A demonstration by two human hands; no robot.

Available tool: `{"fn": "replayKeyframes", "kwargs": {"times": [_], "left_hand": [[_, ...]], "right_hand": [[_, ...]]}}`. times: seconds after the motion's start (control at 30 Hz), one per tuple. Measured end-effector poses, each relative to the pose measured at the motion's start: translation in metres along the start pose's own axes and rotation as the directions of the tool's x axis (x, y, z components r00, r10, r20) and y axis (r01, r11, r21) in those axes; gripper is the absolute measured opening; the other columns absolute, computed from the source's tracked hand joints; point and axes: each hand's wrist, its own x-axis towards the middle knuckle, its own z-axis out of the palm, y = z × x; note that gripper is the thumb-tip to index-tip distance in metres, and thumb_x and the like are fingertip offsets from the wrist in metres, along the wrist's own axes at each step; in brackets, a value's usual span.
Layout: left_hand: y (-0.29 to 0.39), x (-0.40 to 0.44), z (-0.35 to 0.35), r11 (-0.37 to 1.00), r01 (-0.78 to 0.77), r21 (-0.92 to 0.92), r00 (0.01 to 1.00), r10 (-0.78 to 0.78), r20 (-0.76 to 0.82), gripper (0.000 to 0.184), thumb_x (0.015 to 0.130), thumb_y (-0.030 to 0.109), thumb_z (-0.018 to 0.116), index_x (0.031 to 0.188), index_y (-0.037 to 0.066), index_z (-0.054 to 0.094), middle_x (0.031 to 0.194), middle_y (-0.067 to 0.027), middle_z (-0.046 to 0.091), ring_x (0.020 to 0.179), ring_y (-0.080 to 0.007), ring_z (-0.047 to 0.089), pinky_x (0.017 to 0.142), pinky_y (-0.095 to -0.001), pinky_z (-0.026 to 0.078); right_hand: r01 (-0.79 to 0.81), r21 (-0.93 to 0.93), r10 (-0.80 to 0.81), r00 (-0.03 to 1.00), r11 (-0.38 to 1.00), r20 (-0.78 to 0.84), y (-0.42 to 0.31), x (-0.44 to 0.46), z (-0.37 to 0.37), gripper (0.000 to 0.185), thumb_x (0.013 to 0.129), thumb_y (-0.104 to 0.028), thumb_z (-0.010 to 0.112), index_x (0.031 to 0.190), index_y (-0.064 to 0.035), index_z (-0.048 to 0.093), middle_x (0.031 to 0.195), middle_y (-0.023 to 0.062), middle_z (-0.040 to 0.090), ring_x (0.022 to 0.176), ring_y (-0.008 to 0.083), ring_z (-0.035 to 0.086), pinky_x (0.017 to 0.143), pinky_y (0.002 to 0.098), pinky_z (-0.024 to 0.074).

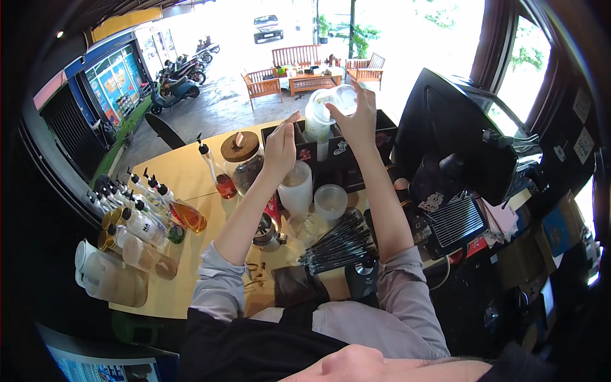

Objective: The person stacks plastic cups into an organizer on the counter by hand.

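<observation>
My right hand (358, 121) is raised over a black divided box, its thumb and fingers curled around a clear plastic lid (345, 99). Just left of the lid, a tall stack of clear plastic cups (317, 121) rises from the box (347, 159). My left hand (280, 149) is held up on the other side of that stack, fingers stretched out and nothing visible in it. Below the left hand stands another stack of translucent cups (296, 194). A round translucent tub (330, 202) is beside it.
Pump bottles (184, 213), a wooden-lidded jar (242, 156) and a pitcher (105, 274) occupy the counter's left. Dark-wrapped straws (340, 245) and a metal grinder (267, 232) lie close to my body. A black monitor (452, 140) stands at right.
</observation>
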Motion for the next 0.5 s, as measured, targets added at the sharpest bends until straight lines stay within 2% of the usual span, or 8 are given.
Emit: {"fn": "replayKeyframes", "kwargs": {"times": [0.03, 0.1, 0.23, 0.3, 0.37, 0.43, 0.47, 0.5], "left_hand": [[-0.002, 0.003, 0.002, 1.0, 0.005, 0.015, 1.0, -0.005, 0.006, 0.041, 0.107, 0.02, 0.034, 0.13, -0.003, 0.059, 0.125, -0.0237, 0.065, 0.121, -0.0359, 0.061, 0.105, -0.0395, 0.044], [-0.004, 0.008, 0.005, 1.0, 0.007, 0.03, 1.0, -0.008, 0.014, 0.041, 0.106, 0.02, 0.035, 0.131, -0.003, 0.059, 0.125, -0.0247, 0.064, 0.12, -0.0372, 0.061, 0.104, -0.0402, 0.045], [0.001, 0.02, 0.01, 0.988, 0.14, 0.066, 0.98, -0.148, 0.132, 0.041, 0.106, 0.02, 0.035, 0.134, -0.001, 0.058, 0.123, -0.0259, 0.064, 0.118, -0.0398, 0.061, 0.102, -0.0405, 0.046], [-0.006, 0.025, 0.015, 0.978, 0.204, 0.039, 0.962, -0.207, 0.176, 0.041, 0.106, 0.02, 0.035, 0.134, 0.0, 0.057, 0.123, -0.026, 0.064, 0.117, -0.041, 0.061, 0.102, -0.0409, 0.046], [-0.027, 0.028, 0.024, 0.994, 0.084, 0.066, 0.986, -0.093, 0.137, 0.042, 0.106, 0.021, 0.036, 0.137, 0.001, 0.055, 0.123, -0.0256, 0.064, 0.116, -0.0411, 0.061, 0.101, -0.0412, 0.046], [-0.035, 0.029, 0.028, 0.994, 0.059, 0.09, 0.993, -0.068, 0.095, 0.042, 0.106, 0.021, 0.035, 0.139, 0.002, 0.054, 0.125, -0.0251, 0.063, 0.118, -0.0406, 0.06, 0.102, -0.0416, 0.045], [-0.04, 0.029, 0.03, 0.993, 0.038, 0.116, 0.998, -0.044, 0.053, 0.043, 0.106, 0.022, 0.035, 0.14, 0.003, 0.053, 0.128, -0.0246, 0.062, 0.12, -0.0401, 0.059, 0.103, -0.042, 0.045], [-0.036, 0.032, 0.03, 0.993, 0.038, 0.116, 0.998, -0.044, 0.054, 0.043, 0.106, 0.022, 0.035, 0.14, 0.003, 0.053, 0.128, -0.0246, 0.062, 0.12, -0.0401, 0.059, 0.103, -0.042, 0.045]], "right_hand": [[0.141, -0.031, -0.143, 0.988, 0.99, -0.059, 0.006, 0.006, 0.009, 0.082, 0.071, -0.031, 0.088, 0.138, -0.0061, 0.048, 0.127, 0.0215, 0.053, 0.102, 0.0342, 0.063, 0.088, 0.0425, 0.0533], [0.127, 0.032, -0.125, 0.99, 0.991, -0.067, 0.016, 0.012, 0.026, 0.08, 0.072, -0.032, 0.088, 0.137, -0.0058, 0.049, 0.123, 0.0209, 0.056, 0.106, 0.0351, 0.062, 0.089, 0.0431, 0.053], [0.136, 0.056, -0.137, 0.99, 0.989, 0.016, 0.031, 0.019, 0.051, 0.069, 0.074, -0.03, 0.086, 0.13, -0.0053, 0.054, 0.12, 0.0201, 0.06, 0.112, 0.0358, 0.06, 0.094, 0.0449, 0.0499], [0.218, 0.028, -0.219, 0.975, 0.975, 0.046, 0.037, 0.019, 0.062, 0.064, 0.077, -0.03, 0.084, 0.128, -0.0053, 0.056, 0.12, 0.0198, 0.06, 0.111, 0.0365, 0.059, 0.095, 0.0452, 0.0486], [0.203, 0.019, -0.204, 0.976, 0.979, 0.076, 0.037, 0.013, 0.068, 0.065, 0.079, -0.031, 0.082, 0.131, -0.0058, 0.054, 0.12, 0.0208, 0.06, 0.113, 0.0378, 0.059, 0.096, 0.0456, 0.0482], [0.043, 0.018, -0.045, 0.987, 0.999, 0.156, 0.036, 0.007, 0.07, 0.07, 0.08, -0.033, 0.081, 0.136, -0.0065, 0.049, 0.121, 0.0219, 0.06, 0.113, 0.0385, 0.058, 0.097, 0.0456, 0.0479], [-0.025, 0.023, 0.018, 0.966, 0.999, 0.258, 0.037, 0.005, 0.068, 0.079, 0.081, -0.033, 0.079, 0.144, -0.0067, 0.039, 0.134, 0.0239, 0.054, 0.124, 0.0413, 0.053, 0.102, 0.0474, 0.0455], [-0.025, 0.023, 0.019, 0.966, 0.999, 0.258, 0.039, 0.001, 0.068, 0.079, 0.081, -0.033, 0.079, 0.144, -0.0067, 0.039, 0.134, 0.0239, 0.054, 0.124, 0.0413, 0.053, 0.102, 0.0474, 0.0455]]}}
